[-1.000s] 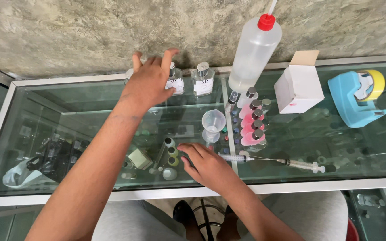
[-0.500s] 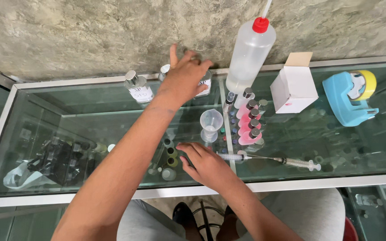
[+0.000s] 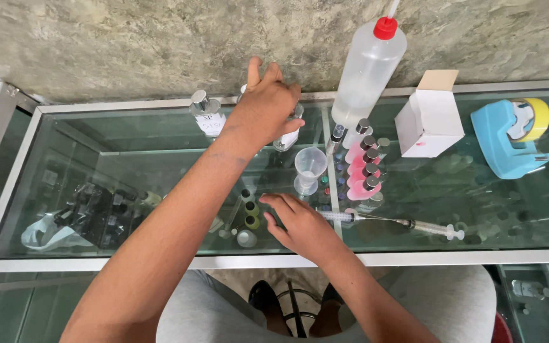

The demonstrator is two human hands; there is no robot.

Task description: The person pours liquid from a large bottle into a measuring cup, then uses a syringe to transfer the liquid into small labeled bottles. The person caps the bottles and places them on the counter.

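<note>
Two hands: left grip (image 3: 268,105) clamped on small bottle (image 3: 289,134), right grip (image 3: 300,225) loosely apart on glass counter (image 3: 160,159).

A small white cardboard box (image 3: 429,121) stands near the desk's (image 3: 160,260) back edge, right of the middle, its brown top flap open and upright and a small red mark low on its front face. Toward the back edge, left of the middle, a small clear glass bottle (image 3: 207,115) carries a white rectangular label with dark print. Just beside it to the right, another small bottle (image 3: 289,135) shows a white label, partly hidden under the left hand (image 3: 265,105).
</note>
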